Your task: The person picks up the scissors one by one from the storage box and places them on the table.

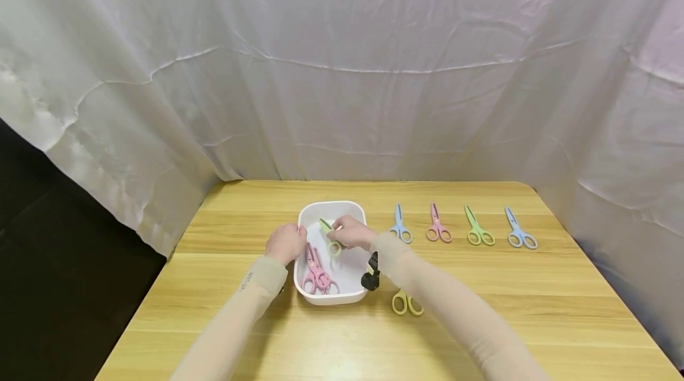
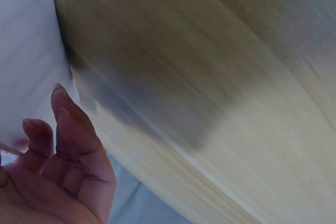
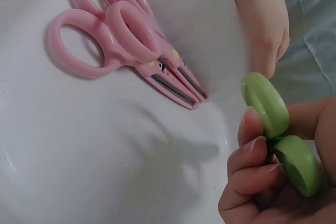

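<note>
In the head view my right hand [image 1: 352, 232] is over the white bin [image 1: 347, 298], pinching a pair of green scissors [image 1: 334, 248]. Their two green handle loops [image 3: 266, 106] stick out from the fingers in the right wrist view. Pink scissors [image 1: 319, 277] lie in the left part of the bin; up close two pink pairs overlap, blades side by side. My left hand [image 1: 285, 243] grips the bin's left rim, and its curled fingers [image 2: 79, 150] show against the outer wall in the left wrist view.
Right of the bin, a row on the wooden table [image 1: 534, 321] holds blue scissors [image 1: 400, 229], pink scissors [image 1: 438, 229], green scissors [image 1: 479, 232] and more blue scissors [image 1: 519, 234]. Yellow scissors [image 1: 399, 302] lie partly under my right forearm. A pale curtain [image 1: 374, 102] hangs behind.
</note>
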Demonstrator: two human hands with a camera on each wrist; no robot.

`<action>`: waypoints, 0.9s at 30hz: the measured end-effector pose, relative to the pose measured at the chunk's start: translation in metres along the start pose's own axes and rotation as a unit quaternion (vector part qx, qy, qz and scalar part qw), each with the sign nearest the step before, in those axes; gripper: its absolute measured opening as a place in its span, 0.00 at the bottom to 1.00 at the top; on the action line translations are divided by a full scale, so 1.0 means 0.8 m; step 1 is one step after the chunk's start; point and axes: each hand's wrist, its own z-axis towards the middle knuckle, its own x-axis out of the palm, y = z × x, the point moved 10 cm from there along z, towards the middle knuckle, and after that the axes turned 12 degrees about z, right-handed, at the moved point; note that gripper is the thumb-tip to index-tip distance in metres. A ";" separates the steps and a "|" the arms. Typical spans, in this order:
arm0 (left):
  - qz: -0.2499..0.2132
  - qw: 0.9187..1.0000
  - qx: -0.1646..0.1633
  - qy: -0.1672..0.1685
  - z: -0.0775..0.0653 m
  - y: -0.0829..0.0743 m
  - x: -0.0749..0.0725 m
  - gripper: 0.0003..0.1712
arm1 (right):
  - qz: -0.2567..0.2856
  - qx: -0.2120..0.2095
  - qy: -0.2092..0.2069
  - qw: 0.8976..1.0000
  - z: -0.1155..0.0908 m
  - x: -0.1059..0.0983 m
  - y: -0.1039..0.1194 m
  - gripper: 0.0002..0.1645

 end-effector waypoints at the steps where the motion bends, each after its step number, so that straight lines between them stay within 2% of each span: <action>1: 0.001 1.000 0.000 -0.001 0.000 0.000 0.000 0.24 | 0.004 -0.001 0.001 1.000 0.000 0.000 0.000 0.16; 9: 0.000 1.000 -0.003 -0.003 0.002 0.002 0.000 0.24 | 0.032 -0.006 0.009 0.999 0.000 -0.003 0.000 0.21; 20: -0.003 1.000 -0.002 -0.002 -0.001 0.001 -0.002 0.24 | 0.095 -0.045 0.037 0.994 -0.002 -0.007 -0.001 0.20; 27: -0.007 1.000 -0.005 -0.005 -0.001 0.001 -0.003 0.24 | 0.115 -0.058 0.019 0.992 -0.007 -0.014 -0.006 0.22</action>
